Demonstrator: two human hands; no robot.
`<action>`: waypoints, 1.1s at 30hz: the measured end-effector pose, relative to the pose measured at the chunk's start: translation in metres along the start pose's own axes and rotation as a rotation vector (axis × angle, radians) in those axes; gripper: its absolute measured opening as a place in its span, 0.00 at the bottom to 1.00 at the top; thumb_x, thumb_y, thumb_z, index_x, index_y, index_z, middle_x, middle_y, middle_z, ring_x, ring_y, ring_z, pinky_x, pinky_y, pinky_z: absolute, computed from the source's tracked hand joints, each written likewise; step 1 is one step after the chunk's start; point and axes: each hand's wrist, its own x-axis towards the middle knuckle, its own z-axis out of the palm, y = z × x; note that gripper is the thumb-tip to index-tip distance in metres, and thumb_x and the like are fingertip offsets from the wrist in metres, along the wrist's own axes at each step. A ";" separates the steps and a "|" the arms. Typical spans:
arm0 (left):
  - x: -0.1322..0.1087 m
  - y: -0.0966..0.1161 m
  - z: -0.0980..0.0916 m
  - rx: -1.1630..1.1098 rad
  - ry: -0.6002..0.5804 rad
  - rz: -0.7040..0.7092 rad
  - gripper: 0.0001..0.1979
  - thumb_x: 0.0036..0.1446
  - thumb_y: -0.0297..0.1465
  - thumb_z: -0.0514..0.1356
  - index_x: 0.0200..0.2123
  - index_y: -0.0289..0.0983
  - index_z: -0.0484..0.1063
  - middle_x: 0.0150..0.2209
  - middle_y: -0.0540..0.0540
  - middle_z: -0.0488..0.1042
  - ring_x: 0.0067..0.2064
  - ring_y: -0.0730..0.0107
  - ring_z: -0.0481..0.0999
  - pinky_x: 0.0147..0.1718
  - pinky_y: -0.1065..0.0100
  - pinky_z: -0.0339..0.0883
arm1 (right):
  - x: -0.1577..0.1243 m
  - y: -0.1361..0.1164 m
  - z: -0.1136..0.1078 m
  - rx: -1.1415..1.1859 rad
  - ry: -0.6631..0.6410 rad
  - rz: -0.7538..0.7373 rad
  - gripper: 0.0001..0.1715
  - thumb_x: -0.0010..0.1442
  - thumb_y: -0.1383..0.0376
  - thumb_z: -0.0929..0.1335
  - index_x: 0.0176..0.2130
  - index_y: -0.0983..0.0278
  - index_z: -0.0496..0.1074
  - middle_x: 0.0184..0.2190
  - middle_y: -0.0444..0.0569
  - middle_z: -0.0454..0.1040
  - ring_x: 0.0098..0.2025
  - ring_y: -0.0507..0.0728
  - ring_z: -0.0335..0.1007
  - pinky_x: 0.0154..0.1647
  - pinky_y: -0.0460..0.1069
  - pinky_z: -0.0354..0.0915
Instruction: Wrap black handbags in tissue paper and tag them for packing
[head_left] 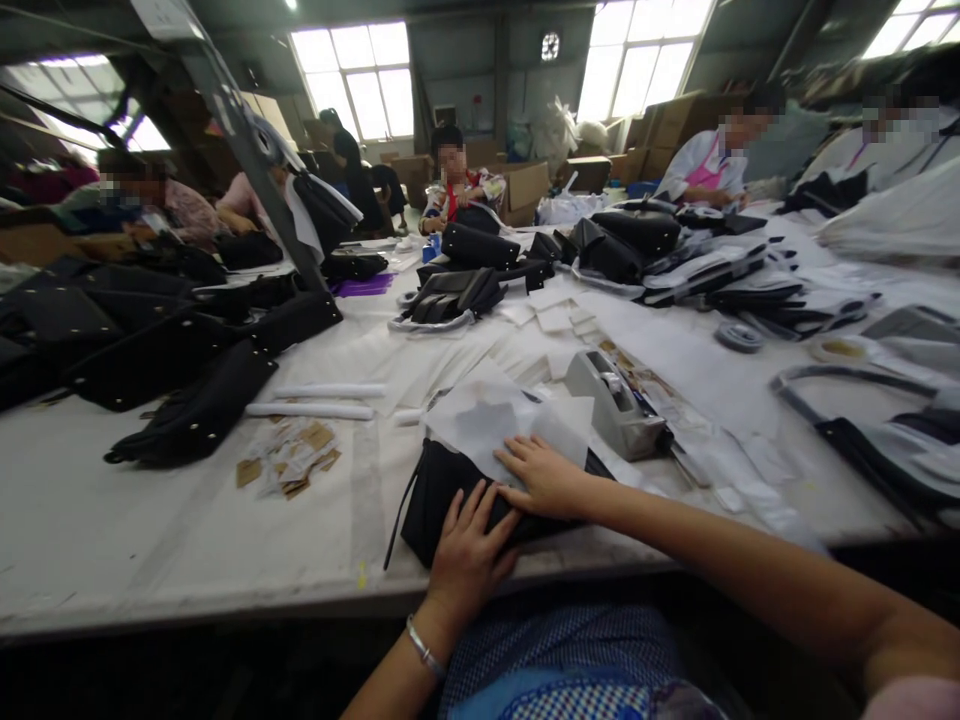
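A black handbag (435, 490) lies at the near edge of the table, with a thin strap hanging off its left end. Across its upper part is a sheet of white tissue paper (465, 415), partly see-through over a dark patch. My left hand (472, 535), a bangle on its wrist, lies on the bag's near side with fingers spread. My right hand (544, 480) rests flat, palm down, on the paper and the bag, its fingers pointing left. The two hands meet near the middle of the bag. Neither is wrapped round anything.
A grey tape dispenser (619, 405) stands right of the bag. Small packets with brown cards (292, 460) and white rolls (311, 410) lie to the left. Black bags (195, 400) are heaped at left; more bags (637, 235) lie farther back. A slanted metal post (255, 160) rises at left. Several people sit around the table.
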 end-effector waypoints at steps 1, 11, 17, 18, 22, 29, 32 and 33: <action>0.000 0.000 0.000 0.000 -0.004 0.005 0.28 0.62 0.46 0.58 0.65 0.55 0.59 0.67 0.44 0.62 0.68 0.54 0.59 0.64 0.47 0.55 | -0.002 0.002 -0.003 -0.016 -0.014 -0.023 0.37 0.66 0.52 0.62 0.65 0.74 0.62 0.65 0.72 0.59 0.66 0.74 0.56 0.67 0.66 0.50; 0.003 0.003 -0.005 0.014 -0.017 -0.012 0.30 0.63 0.45 0.58 0.66 0.56 0.55 0.68 0.46 0.60 0.68 0.54 0.59 0.65 0.48 0.53 | -0.009 0.046 -0.031 -0.003 -0.017 -0.064 0.32 0.58 0.73 0.62 0.62 0.71 0.67 0.58 0.62 0.72 0.59 0.64 0.70 0.62 0.58 0.62; 0.003 0.005 -0.008 0.021 -0.010 -0.013 0.28 0.61 0.44 0.60 0.64 0.55 0.61 0.63 0.45 0.68 0.63 0.53 0.67 0.63 0.48 0.57 | -0.028 0.039 -0.048 0.207 0.103 -0.271 0.35 0.57 0.75 0.60 0.63 0.64 0.66 0.62 0.51 0.69 0.64 0.57 0.64 0.66 0.53 0.58; 0.003 0.005 -0.007 0.026 -0.004 -0.017 0.27 0.61 0.43 0.61 0.62 0.53 0.65 0.60 0.45 0.72 0.60 0.53 0.71 0.61 0.50 0.60 | -0.031 0.037 -0.046 0.215 0.062 -0.357 0.36 0.57 0.75 0.61 0.63 0.63 0.66 0.63 0.49 0.67 0.65 0.56 0.62 0.68 0.54 0.56; -0.001 0.005 -0.003 0.045 0.048 -0.011 0.21 0.59 0.40 0.63 0.56 0.46 0.73 0.52 0.44 0.78 0.53 0.55 0.77 0.53 0.57 0.69 | -0.036 0.033 -0.038 0.166 -0.107 -0.497 0.33 0.61 0.67 0.66 0.65 0.62 0.64 0.65 0.53 0.64 0.67 0.62 0.57 0.69 0.62 0.50; 0.000 0.008 -0.007 0.044 -0.003 -0.044 0.16 0.59 0.41 0.63 0.50 0.47 0.76 0.48 0.45 0.80 0.49 0.54 0.78 0.49 0.54 0.69 | -0.024 0.021 -0.048 0.256 -0.165 -0.382 0.30 0.71 0.49 0.57 0.51 0.64 0.77 0.55 0.57 0.75 0.57 0.61 0.71 0.59 0.53 0.63; -0.001 0.008 -0.006 0.050 0.029 -0.045 0.18 0.58 0.41 0.63 0.52 0.46 0.76 0.48 0.43 0.80 0.49 0.54 0.78 0.50 0.55 0.69 | -0.023 0.015 -0.041 0.165 -0.126 -0.361 0.37 0.62 0.44 0.67 0.61 0.63 0.69 0.62 0.60 0.67 0.57 0.67 0.70 0.57 0.57 0.64; -0.001 0.008 -0.006 0.055 0.032 -0.045 0.20 0.58 0.42 0.63 0.53 0.47 0.75 0.49 0.43 0.80 0.50 0.54 0.78 0.50 0.55 0.69 | -0.023 0.015 -0.037 0.124 -0.109 -0.367 0.40 0.60 0.46 0.69 0.64 0.63 0.65 0.64 0.60 0.64 0.57 0.68 0.70 0.57 0.58 0.64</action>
